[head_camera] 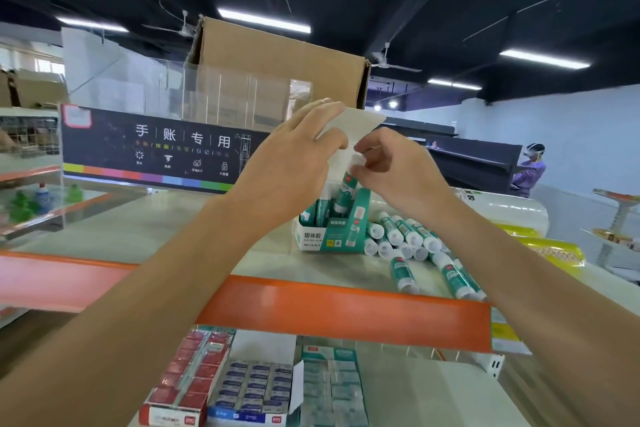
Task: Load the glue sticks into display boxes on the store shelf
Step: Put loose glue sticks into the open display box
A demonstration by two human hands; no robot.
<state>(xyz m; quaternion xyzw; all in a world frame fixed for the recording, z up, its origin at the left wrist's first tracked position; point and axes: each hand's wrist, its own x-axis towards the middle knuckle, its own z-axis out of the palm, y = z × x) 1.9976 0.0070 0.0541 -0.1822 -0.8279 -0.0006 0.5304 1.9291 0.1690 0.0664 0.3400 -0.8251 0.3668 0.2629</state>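
Note:
A teal and white display box (pixel 329 236) stands on the top shelf (pixel 194 229), with a few glue sticks upright inside it. My left hand (pixel 294 156) holds the box's raised white lid flap (pixel 363 123) back. My right hand (pixel 388 163) pinches the white cap of a teal glue stick (pixel 348 184) that stands tilted in the box. Several loose glue sticks (pixel 415 246) lie in a heap on the shelf just right of the box.
A large brown carton (pixel 277 62) and a dark sign board (pixel 156 146) stand behind the box. An orange price rail (pixel 346 308) fronts the shelf. Boxed stationery (pixel 249 385) fills the shelf below. Yellow packets (pixel 550 250) lie at right. A person stands far right.

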